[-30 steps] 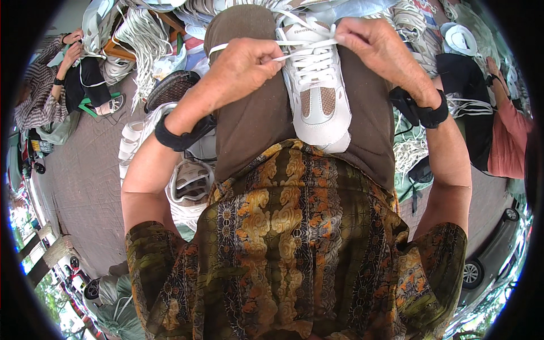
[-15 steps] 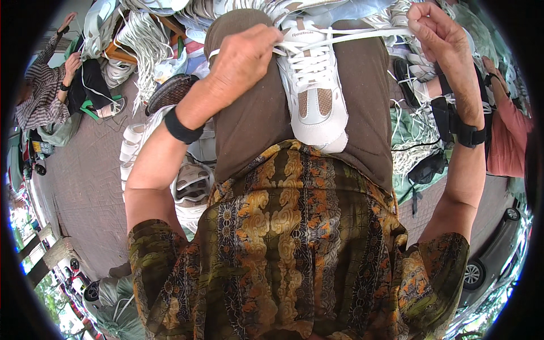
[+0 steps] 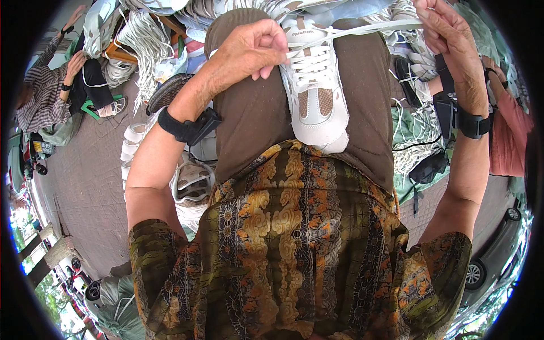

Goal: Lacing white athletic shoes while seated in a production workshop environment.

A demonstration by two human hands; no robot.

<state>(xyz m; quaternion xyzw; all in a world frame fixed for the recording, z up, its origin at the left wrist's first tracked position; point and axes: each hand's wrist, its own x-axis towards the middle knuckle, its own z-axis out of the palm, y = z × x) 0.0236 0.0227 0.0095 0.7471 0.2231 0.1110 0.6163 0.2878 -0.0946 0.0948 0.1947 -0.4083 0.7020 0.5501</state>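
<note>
While the R hand (image 3: 451,37) pinches 1 white lace (image 3: 374,28), the L hand (image 3: 255,50) is at the lacing (image 3: 311,69) (can't tell if gripping); 1 shoe (image 3: 317,93) lies btwn 2 brown trouser legs (image 3: 252,110), dark lettering (image 3: 302,32) on its tongue (image 3: 300,40).

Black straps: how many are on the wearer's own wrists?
2: the left strap just behind the left hand, the right strap just behind the right hand. Both show; neither is hidden.

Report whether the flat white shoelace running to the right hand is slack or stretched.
Stretched: the flat white shoelace runs almost straight, without sagging, from the white-and-brown low sneaker to the right hand.
</note>
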